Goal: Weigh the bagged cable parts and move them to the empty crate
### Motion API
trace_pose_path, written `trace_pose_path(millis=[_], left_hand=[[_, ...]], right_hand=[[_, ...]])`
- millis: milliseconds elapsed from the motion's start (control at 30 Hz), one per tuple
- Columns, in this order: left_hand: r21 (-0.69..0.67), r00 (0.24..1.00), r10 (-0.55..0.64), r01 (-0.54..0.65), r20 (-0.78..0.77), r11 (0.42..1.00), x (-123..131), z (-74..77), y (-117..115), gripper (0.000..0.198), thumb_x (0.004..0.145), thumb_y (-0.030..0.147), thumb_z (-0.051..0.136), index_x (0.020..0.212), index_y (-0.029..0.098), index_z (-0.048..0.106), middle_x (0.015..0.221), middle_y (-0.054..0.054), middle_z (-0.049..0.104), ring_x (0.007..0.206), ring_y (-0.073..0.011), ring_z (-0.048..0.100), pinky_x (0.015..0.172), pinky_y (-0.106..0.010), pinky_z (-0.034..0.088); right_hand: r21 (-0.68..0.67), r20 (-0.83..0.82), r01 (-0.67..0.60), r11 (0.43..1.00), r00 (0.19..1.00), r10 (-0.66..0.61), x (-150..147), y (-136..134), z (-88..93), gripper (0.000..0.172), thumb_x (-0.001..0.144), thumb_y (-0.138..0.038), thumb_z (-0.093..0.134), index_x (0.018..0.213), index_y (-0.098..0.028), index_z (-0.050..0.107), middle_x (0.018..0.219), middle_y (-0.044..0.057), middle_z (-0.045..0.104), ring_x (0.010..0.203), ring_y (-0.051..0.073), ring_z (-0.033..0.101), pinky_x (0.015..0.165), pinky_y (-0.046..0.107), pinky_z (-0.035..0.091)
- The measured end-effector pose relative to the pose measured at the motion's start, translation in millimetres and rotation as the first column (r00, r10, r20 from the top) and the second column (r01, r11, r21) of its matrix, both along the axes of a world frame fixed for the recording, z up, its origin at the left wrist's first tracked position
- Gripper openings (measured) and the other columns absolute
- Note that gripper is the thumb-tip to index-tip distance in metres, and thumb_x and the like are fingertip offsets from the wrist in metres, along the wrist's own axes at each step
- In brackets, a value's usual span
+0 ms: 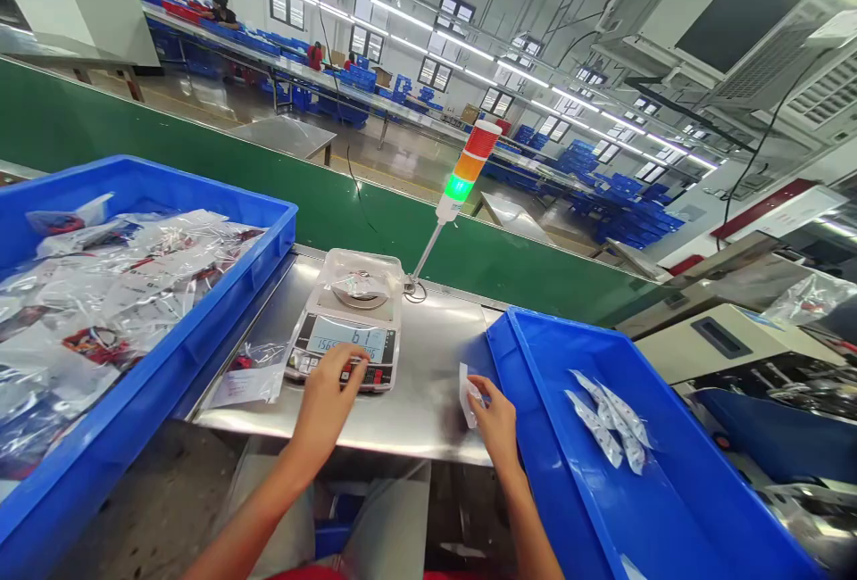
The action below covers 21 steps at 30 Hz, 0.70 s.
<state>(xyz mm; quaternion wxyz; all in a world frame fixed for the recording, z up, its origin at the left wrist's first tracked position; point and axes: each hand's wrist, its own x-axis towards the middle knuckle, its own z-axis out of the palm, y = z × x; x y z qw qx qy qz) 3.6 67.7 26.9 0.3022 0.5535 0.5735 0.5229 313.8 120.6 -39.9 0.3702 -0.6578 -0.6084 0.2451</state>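
Note:
My left hand [331,393] is over the lower front of a digital scale [395,321], with its curved fingers near the keypad and thumb and forefinger a little apart. Nothing shows in it. On the scale's round pan lies a small clear plastic bag [358,284], and the display [348,339] is lit. My right hand [494,419] pinches a small white packet [464,393] above the steel table, beside the right bin. Left of the scale, a clear bag with a white label [247,386] and red parts inside lies on the table [419,419].
A large blue bin [220,330] full of bagged parts stands at left. In the blue bin [536,401] at right lie several white packets [612,419]. A signal tower [467,171] glows green behind the scale, before a green barrier [381,214]. A beige machine [716,343] stands far right.

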Motion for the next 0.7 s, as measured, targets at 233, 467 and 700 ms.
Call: trace_pose_path(millis=[233, 467, 700], left_hand=[[-0.307, 0.659, -0.177, 0.55, 0.731, 0.777, 59.8, -61.9, -4.0, 0.079, 0.06, 0.059, 0.088, 0.123, 0.02, 0.059, 0.121, -0.015, 0.067, 0.108, -0.0293, 0.066, 0.091, -0.039, 0.053], [-0.224, 0.691, -0.176, 0.448, 0.701, 0.866, 58.6, -40.7, -0.9, 0.056, 0.058, 0.056, 0.091, 0.087, 0.018, 0.062, 0.098, -0.007, 0.071, 0.098, -0.0252, 0.067, 0.089, -0.033, 0.052], [-0.179, 0.823, -0.098, 0.235, 0.559, 0.955, 65.2, -32.3, 1.2, 0.042, 0.067, 0.051, 0.08, 0.081, 0.022, 0.052, 0.092, -0.007, 0.073, 0.099, -0.0287, 0.069, 0.093, -0.039, 0.054]], right_hand=[[-0.044, -0.654, -0.219, 0.975, 0.744, 0.138, -67.5, -27.4, 48.1, 0.054, 0.068, -0.057, 0.084, 0.106, -0.021, 0.071, 0.107, 0.013, 0.075, 0.097, 0.031, 0.071, 0.082, 0.041, 0.058], [-0.137, -0.582, -0.366, 0.92, 0.782, 0.224, -67.2, -37.6, 72.5, 0.057, 0.073, -0.068, 0.077, 0.101, -0.018, 0.076, 0.1, 0.015, 0.076, 0.094, 0.031, 0.072, 0.078, 0.042, 0.061], [-0.022, -0.395, -0.19, 0.982, 0.903, 0.166, -84.1, -40.0, 71.3, 0.046, 0.069, -0.062, 0.081, 0.084, -0.019, 0.075, 0.088, 0.011, 0.077, 0.08, 0.027, 0.072, 0.069, 0.035, 0.061]])
